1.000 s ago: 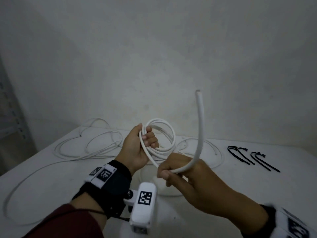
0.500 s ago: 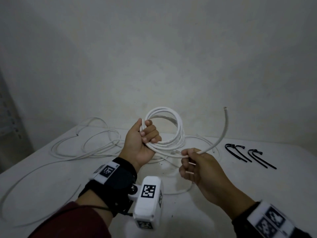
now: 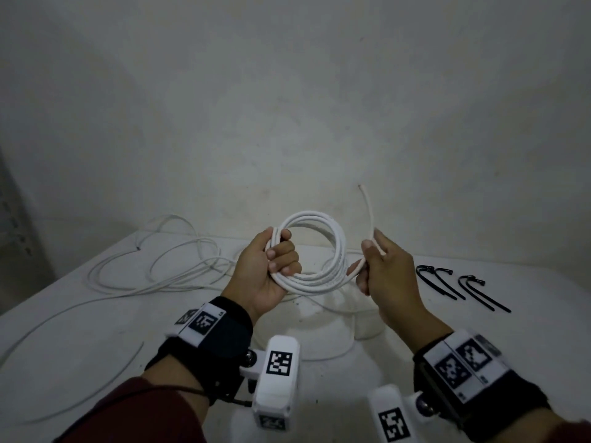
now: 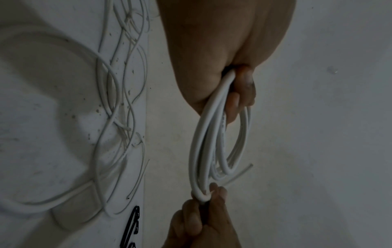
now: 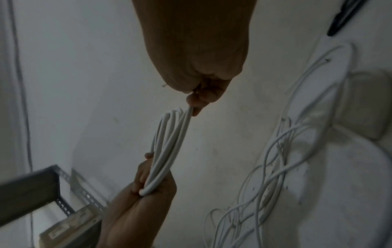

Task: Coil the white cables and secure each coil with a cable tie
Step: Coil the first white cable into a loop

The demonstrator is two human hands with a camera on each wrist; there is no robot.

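A coil of white cable (image 3: 332, 241) hangs in the air above the table, wound in several loops. My left hand (image 3: 271, 266) grips its left side, fingers curled round the bundle (image 4: 212, 134). My right hand (image 3: 380, 273) pinches the cable's loose tail at the coil's right side, and the free end (image 3: 367, 206) sticks up past the thumb. The right wrist view shows the same coil (image 5: 169, 147) stretched between both hands. Black cable ties (image 3: 460, 287) lie on the table to the right of my right hand.
More loose white cables (image 3: 153, 266) sprawl over the left and middle of the white table (image 3: 527, 321). A plain wall stands close behind. A grey metal shelf frame (image 5: 63, 193) is at the far left.
My right hand has carried the loose tail up and to the right, drawing it against the coil's right side. The free end now points upward. The left hand keeps its grip.
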